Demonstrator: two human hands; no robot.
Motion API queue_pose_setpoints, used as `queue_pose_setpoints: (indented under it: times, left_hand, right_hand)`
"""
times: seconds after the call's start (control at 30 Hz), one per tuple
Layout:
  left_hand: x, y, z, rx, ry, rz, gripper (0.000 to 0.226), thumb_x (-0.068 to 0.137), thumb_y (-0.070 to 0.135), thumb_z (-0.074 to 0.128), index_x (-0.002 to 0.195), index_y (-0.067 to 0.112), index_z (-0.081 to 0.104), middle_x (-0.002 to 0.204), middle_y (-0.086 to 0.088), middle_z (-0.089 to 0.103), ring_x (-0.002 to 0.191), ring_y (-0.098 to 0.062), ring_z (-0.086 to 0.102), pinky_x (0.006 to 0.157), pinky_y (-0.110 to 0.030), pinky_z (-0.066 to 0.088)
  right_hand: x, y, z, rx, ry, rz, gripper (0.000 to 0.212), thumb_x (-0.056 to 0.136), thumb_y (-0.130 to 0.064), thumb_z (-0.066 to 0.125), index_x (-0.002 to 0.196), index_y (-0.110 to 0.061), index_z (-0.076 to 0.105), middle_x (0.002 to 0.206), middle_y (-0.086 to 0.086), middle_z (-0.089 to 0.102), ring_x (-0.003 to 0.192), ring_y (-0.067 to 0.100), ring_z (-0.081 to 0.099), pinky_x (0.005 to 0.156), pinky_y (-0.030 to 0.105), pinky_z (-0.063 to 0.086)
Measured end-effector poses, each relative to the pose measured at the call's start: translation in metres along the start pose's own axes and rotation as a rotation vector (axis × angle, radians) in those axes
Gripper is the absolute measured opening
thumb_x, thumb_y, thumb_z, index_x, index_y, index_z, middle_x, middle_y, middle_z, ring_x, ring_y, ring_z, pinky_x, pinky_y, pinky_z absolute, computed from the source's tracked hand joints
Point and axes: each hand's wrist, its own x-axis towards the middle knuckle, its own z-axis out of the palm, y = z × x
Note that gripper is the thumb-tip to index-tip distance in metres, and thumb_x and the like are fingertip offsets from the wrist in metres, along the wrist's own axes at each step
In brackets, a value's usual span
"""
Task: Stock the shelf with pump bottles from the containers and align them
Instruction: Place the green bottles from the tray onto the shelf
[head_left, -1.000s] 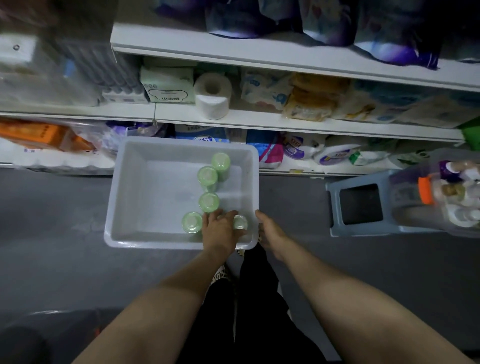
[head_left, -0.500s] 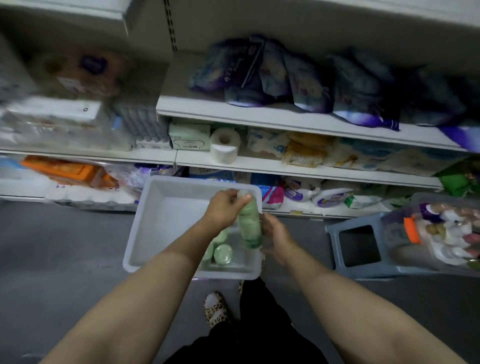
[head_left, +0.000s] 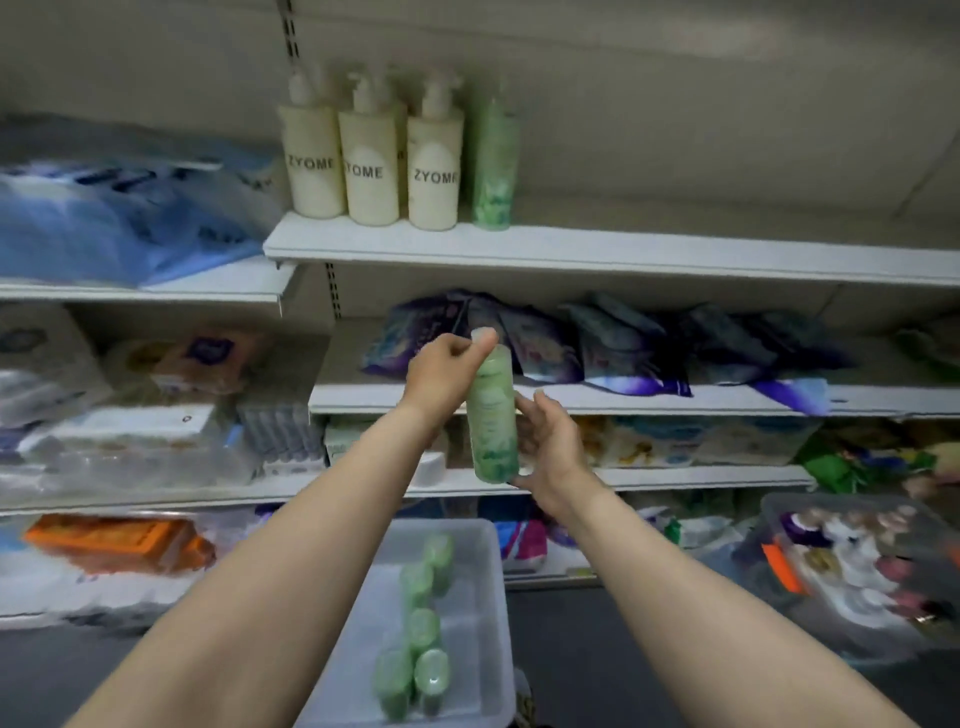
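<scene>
Up from the grey plastic bin (head_left: 483, 582) comes the green bottle (head_left: 491, 415), now in front of the middle shelves. Left hand (head_left: 444, 371) pinches its cap; right hand (head_left: 550, 449) cups the base, fingers loose. Three cream pump bottles (head_left: 370, 166) reading ZYOME stand on the top shelf (head_left: 623, 249) beside another green one (head_left: 492, 166).

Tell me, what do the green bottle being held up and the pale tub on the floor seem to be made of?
The green bottle, gripped by the left hand at its top and steadied by the right hand, looks like translucent plastic with a soft sheen; light passes through its body. The tub looks like matt, pale grey moulded plastic, with thin walls and rounded corners. Neither is certain from looks alone.
</scene>
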Motion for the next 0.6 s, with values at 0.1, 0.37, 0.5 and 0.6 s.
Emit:
queue_pose_setpoints:
  times: [0.1,0.37,0.5,0.6]
  left_hand:
    - [0.002,0.031,0.0,-0.098,-0.004,0.097,0.053,0.083,0.064,0.062,0.115,0.021,0.063,0.112,0.005,0.068,0.106,-0.016,0.064,0.093,-0.042,0.054]
    - [0.006,0.062,0.002,-0.234,-0.189,0.286,0.066,0.089,0.027,0.068,0.143,0.051,0.038,0.116,0.008,0.069,0.109,-0.009,0.066,0.093,-0.035,0.055]
    - [0.02,0.085,0.004,-0.236,-0.109,0.331,0.075,0.087,0.022,0.072,0.14,0.06,0.035,0.102,0.01,0.074,0.099,-0.004,0.069,0.088,-0.033,0.056]
    - [0.033,0.1,0.007,-0.197,-0.033,0.374,0.075,0.086,0.023,0.073,0.14,0.058,0.035,0.093,0.018,0.074,0.09,0.004,0.068,0.08,-0.024,0.054]
  right_hand:
    - [-0.008,-0.041,0.011,0.063,-0.012,-0.08,0.046,0.094,-0.059,0.042,0.113,-0.033,0.075,0.115,-0.001,0.072,0.109,0.022,0.062,0.081,0.042,0.051]
    - [-0.022,-0.131,0.023,0.126,-0.074,-0.261,0.048,0.096,-0.059,0.036,0.114,-0.032,0.073,0.103,-0.004,0.077,0.108,0.022,0.066,0.083,0.047,0.054]
    - [-0.018,-0.159,0.028,0.103,-0.111,-0.312,0.05,0.097,-0.059,0.033,0.121,-0.034,0.07,0.106,-0.004,0.077,0.103,0.017,0.068,0.074,0.042,0.055]
    - [-0.01,-0.178,0.03,0.081,-0.113,-0.358,0.049,0.098,-0.058,0.034,0.122,-0.033,0.069,0.11,-0.004,0.076,0.107,0.017,0.068,0.078,0.042,0.056]
